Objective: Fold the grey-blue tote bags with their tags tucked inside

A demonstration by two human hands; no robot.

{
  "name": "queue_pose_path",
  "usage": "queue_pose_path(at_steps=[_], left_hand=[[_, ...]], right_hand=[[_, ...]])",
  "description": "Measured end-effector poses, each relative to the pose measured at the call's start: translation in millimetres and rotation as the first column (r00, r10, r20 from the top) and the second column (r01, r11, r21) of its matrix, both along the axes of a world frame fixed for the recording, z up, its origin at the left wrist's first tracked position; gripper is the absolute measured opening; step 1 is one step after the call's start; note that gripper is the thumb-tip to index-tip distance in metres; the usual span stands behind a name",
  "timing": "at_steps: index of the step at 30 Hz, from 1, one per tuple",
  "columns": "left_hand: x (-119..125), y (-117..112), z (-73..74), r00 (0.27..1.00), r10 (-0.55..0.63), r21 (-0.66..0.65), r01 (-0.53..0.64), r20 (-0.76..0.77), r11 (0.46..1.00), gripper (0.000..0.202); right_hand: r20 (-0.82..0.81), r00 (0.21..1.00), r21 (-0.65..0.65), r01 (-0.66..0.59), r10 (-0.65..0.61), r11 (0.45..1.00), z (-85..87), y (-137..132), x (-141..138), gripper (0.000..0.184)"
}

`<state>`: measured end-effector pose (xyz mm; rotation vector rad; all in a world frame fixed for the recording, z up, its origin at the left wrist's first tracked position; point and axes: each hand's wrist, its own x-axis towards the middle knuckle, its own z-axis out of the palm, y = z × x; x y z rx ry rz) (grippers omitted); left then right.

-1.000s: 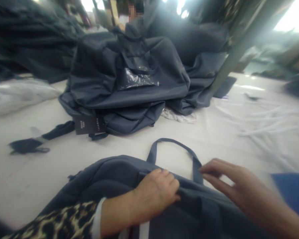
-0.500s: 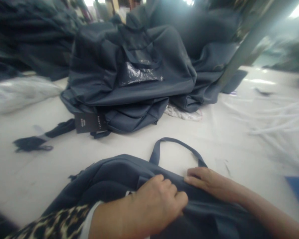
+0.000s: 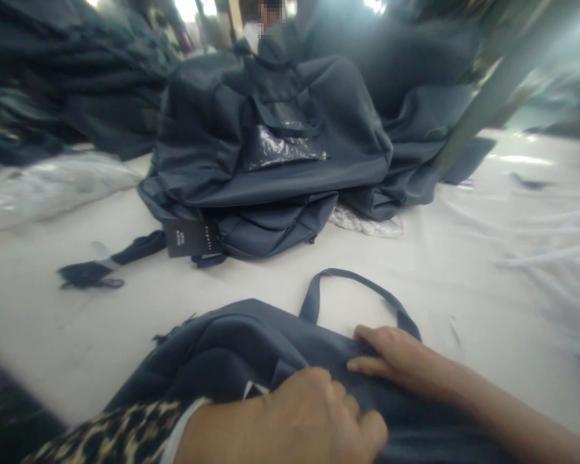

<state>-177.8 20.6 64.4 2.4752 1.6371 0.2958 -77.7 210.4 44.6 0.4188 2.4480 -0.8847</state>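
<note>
Navy fabric tote bag [image 3: 251, 341] lies across my lap edge, at the bottom of view, its strap handle [image 3: 352, 277] looping up onto the white sheet. Left hand [image 3: 314, 415] is closed over a fold of the bag, knuckles up, narrow grip, holding cloth. Leopard-print sleeve [image 3: 106, 432] with a white cuff [image 3: 186, 422] on that arm. Right hand [image 3: 391, 354] sits on the bag's top edge just beside the handle base, fingers and thumb close together; can't tell if it's pinching or only resting.

Surface: white sheet [image 3: 101, 303], creased, running out ahead of me. Past the handle, a pile of navy bags [image 3: 270, 148], top one with a clear plastic pocket [image 3: 285, 147]. Black hang tag [image 3: 192, 237] at the pile's front, black strap [image 3: 89, 274] trailing left. Crumpled clear plastic [image 3: 367, 224] just beside the pile. White strips [image 3: 551, 251] on the right, blurred.

Room: dark stacks of bags [image 3: 67, 84] on the left, grey diagonal post [image 3: 507, 84] on the right, a person [image 3: 256, 35] behind the pile, bright light overhead.
</note>
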Motion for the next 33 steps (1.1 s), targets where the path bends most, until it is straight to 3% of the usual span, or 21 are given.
queue_pose_path(at_steps=[2, 5, 9, 12, 15, 17, 19, 22, 25, 26, 28, 31, 33], left_hand=[[2.1, -4.1, -6.4, 1.000, -0.002, 0.033, 0.003, -0.021, 0.999, 0.021], [4.8, -7.6, -11.4, 0.999, -0.018, 0.054, 0.020, -0.040, 0.998, 0.018], [8.4, -9.5, -7.1, 0.999, -0.026, 0.110, 0.030, -0.040, 0.993, 0.019], [2.6, -6.4, 1.0, 1.000, 0.006, 0.149, -0.003, -0.017, 0.989, 0.020], [-17.8, 5.5, 6.4, 0.991, 0.133, 0.026, -0.133, 0.003, 0.991, 0.039], [-34.5, 16.4, 5.8, 0.982, 0.187, -0.131, -0.183, 0.017, 0.974, 0.049], [-46.8, 26.1, 2.0, 0.981, 0.189, -0.222, -0.174, 0.050, 0.959, 0.045], [-51.2, 34.0, -6.7, 0.968, 0.232, -0.203, -0.209, 0.099, 0.957, 0.038], [-44.8, 37.0, -14.6, 0.955, 0.291, -0.118, -0.282, 0.063, 0.952, 0.051], [-42.5, 38.3, -16.6, 0.955, 0.294, -0.103, -0.290, 0.027, 0.952, 0.055], [-39.8, 41.6, -19.2, 0.960, 0.275, -0.120, -0.279, -0.047, 0.953, 0.058], [-40.0, 46.1, -20.2, 0.965, 0.243, -0.181, -0.258, -0.097, 0.949, 0.053], [-41.0, 47.1, -19.9, 0.964, 0.244, -0.186, -0.260, -0.103, 0.947, 0.050]], right_hand=[[-0.037, 0.998, -0.179, 0.040, -0.047, 0.983, -2.5, -5.8, -21.9, 0.038], [-0.041, 0.998, -0.247, 0.037, -0.049, 0.968, -6.1, -19.5, -55.1, 0.036], [-0.044, 0.999, -0.100, 0.022, -0.027, 0.995, -4.8, -38.2, -68.4, 0.034], [-0.062, 0.997, 0.135, -0.040, 0.048, 0.990, -5.5, -49.7, -61.7, 0.034], [-0.051, 0.994, 0.227, -0.081, 0.095, 0.970, -11.3, -53.0, -57.9, 0.022], [-0.055, 0.992, 0.179, -0.098, 0.110, 0.979, -14.4, -46.9, -57.7, 0.025], [-0.074, 0.988, 0.098, -0.131, 0.138, 0.987, -13.8, -34.8, -55.5, 0.020], [-0.144, 0.976, -0.048, -0.172, 0.164, 0.984, -7.7, -13.0, -43.5, 0.014], [-0.247, 0.968, -0.181, -0.097, 0.050, 0.979, -3.5, 6.8, -24.7, 0.016], [-0.271, 0.963, -0.157, -0.038, -0.006, 0.987, -3.4, 13.0, -18.8, 0.015], [-0.323, 0.943, 0.063, 0.100, -0.074, 0.993, -5.4, 26.0, -9.7, 0.022], [-0.353, 0.933, 0.444, 0.240, -0.077, 0.863, -12.4, 47.5, -5.8, 0.042], [-0.300, 0.947, 0.520, 0.265, -0.116, 0.812, -17.7, 62.0, -8.5, 0.044]])
